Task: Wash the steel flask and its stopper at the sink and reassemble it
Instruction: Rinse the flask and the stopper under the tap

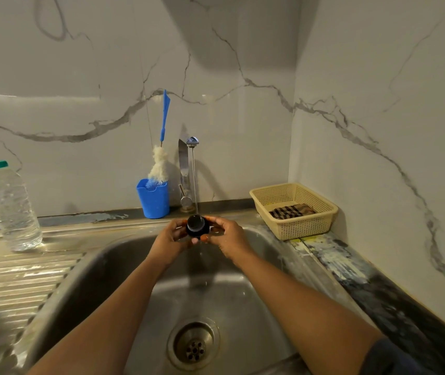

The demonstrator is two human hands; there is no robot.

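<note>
A small black round stopper (196, 225) is held over the steel sink (102, 269) under a thin stream of water falling from the tap (192, 142). My left hand (171, 235) grips it from the left and my right hand (225, 234) grips it from the right, fingers curled round its rim. Water runs off below the stopper toward the drain (193, 343). The steel flask is not in view.
A blue cup (153, 198) with a blue-handled bottle brush (162, 158) stands left of the tap. A clear plastic water bottle (13, 209) stands on the ribbed drainboard (18, 277) at left. A beige basket (294, 212) with a checked cloth sits at right by the wall.
</note>
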